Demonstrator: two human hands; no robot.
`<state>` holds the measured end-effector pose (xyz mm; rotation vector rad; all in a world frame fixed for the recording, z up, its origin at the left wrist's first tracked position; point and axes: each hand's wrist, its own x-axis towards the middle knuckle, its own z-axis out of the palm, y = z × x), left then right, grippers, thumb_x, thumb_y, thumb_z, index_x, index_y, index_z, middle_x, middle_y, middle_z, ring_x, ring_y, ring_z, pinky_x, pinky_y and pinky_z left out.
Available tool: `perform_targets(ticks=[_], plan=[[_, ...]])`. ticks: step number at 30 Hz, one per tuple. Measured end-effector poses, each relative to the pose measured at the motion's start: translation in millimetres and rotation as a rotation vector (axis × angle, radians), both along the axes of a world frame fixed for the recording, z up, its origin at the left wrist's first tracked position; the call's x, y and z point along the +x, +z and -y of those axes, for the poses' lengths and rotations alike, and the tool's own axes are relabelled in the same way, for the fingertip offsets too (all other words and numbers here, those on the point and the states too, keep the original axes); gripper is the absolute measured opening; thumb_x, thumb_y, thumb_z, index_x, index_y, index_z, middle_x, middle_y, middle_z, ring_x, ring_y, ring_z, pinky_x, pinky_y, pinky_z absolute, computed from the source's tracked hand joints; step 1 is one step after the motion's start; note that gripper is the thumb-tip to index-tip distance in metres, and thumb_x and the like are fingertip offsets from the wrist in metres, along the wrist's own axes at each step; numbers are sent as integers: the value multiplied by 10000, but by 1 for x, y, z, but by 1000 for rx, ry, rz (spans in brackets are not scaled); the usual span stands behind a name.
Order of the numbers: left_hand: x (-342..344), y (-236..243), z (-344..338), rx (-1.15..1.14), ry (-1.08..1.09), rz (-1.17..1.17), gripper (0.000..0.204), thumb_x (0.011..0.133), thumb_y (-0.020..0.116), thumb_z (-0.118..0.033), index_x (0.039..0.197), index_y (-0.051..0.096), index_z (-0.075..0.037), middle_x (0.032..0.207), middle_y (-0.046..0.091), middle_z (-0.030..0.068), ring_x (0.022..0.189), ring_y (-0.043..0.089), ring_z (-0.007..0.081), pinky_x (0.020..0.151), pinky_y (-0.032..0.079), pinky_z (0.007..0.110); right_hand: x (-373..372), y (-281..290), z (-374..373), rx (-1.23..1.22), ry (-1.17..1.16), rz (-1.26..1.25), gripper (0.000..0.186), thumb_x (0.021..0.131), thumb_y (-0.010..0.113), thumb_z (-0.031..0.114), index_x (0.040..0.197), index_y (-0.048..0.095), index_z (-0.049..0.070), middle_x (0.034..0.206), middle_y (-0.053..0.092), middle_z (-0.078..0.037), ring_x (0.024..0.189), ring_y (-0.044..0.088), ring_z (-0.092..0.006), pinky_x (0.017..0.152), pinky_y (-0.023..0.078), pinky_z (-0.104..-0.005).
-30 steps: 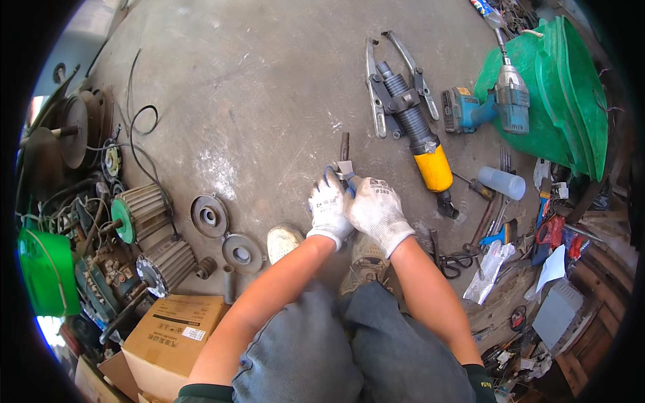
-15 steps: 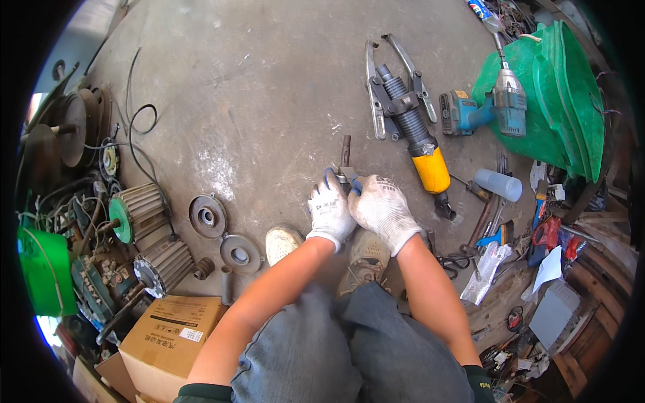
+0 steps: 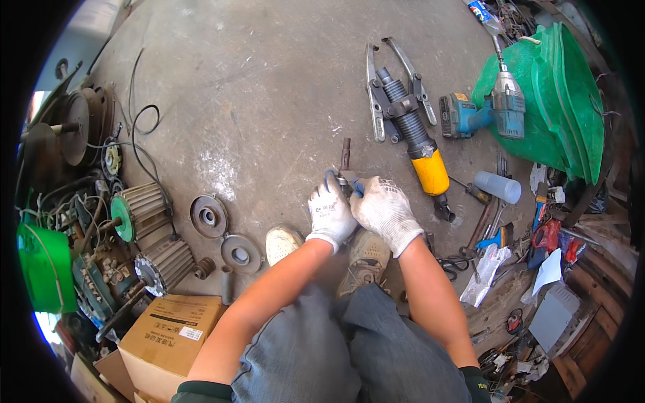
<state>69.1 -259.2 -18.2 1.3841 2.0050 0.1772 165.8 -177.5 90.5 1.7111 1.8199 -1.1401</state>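
Note:
My left hand [image 3: 332, 211] and my right hand [image 3: 383, 207], both in soiled white work gloves with bluish fingertips, meet just beyond my shoes. Between them is a dark metal shaft [image 3: 345, 154], its bare end pointing away from me. A wider metal collar sits on it at my fingertips, which are closed around that part. The shaft's near end is hidden by the gloves. Beyond and to the right lies a gear puller [image 3: 408, 111] with two jaws, a black threaded body and a yellow cylinder.
A teal cordless impact wrench [image 3: 485, 111] leans by a green basket [image 3: 561, 101] at right. Nearby are a translucent cup [image 3: 498, 187], a hammer and brushes. Two round end covers [image 3: 209, 216], finned motor housings [image 3: 146, 210], a cardboard box [image 3: 172, 334] and a green bucket [image 3: 47, 269] stand left.
My right hand has shifted very slightly to the right, and the collar at my fingertips looks slightly turned. Both hands stay on the shaft.

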Motion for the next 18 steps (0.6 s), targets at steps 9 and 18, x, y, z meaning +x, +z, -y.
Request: perform_targets(ticks=[9,18], plan=[[-13,-23,-17,-34,9,235,870,760,752,-345,1435,333,10,1399,391,241,1237,433,461,1062,370,492,4,-20,-5,22,104,80,351,901,561,321,1135,672,84,1067,682,-186,1026,660,-336,913,519,-450],[-1,-58,-31,-60,45,308,690,882,637,-331,1376,346,53,1235,462,307,1157,472,472,994,397,500,3,-63,-12,112,-51,42,330,904,553,294,1120,669,73,1065,693,-197,1046,662,-348,917,522,-448]])
